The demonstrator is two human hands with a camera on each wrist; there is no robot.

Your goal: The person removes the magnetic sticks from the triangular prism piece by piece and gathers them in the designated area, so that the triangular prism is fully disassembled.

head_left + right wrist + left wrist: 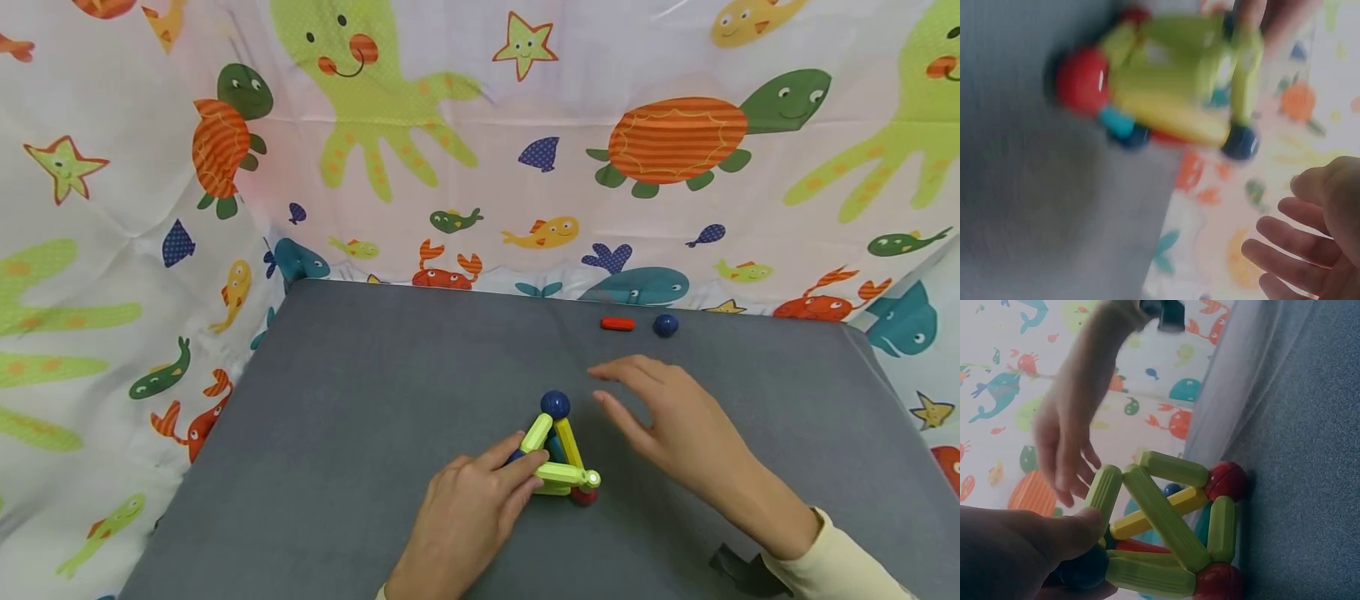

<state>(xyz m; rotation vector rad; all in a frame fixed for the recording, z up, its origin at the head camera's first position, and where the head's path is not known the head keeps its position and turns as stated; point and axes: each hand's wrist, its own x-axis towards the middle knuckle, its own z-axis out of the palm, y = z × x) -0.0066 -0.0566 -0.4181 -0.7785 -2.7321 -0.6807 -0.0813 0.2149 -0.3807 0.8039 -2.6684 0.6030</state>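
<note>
A toy frame of magnetic rods and balls stands on the grey table, with light green rods (558, 473), a yellow rod (568, 442), a blue ball (555, 404) on top and a red ball (585, 497) low at its right. My left hand (461, 508) grips this frame from the left. Its thumb (1075, 534) lies against a green rod and a dark blue ball (1088, 567) in the left wrist view. To the right of the frame, my right hand (678, 425) hovers with loosely bent fingers, holding nothing. Motion blurs the frame in the right wrist view.
A loose red rod (617, 323) and a loose blue ball (665, 325) lie near the back edge of the grey table (360, 375). Behind and to the left hangs a white cloth (450, 158) printed with sea animals. Near the right wrist is a black strap (750, 571).
</note>
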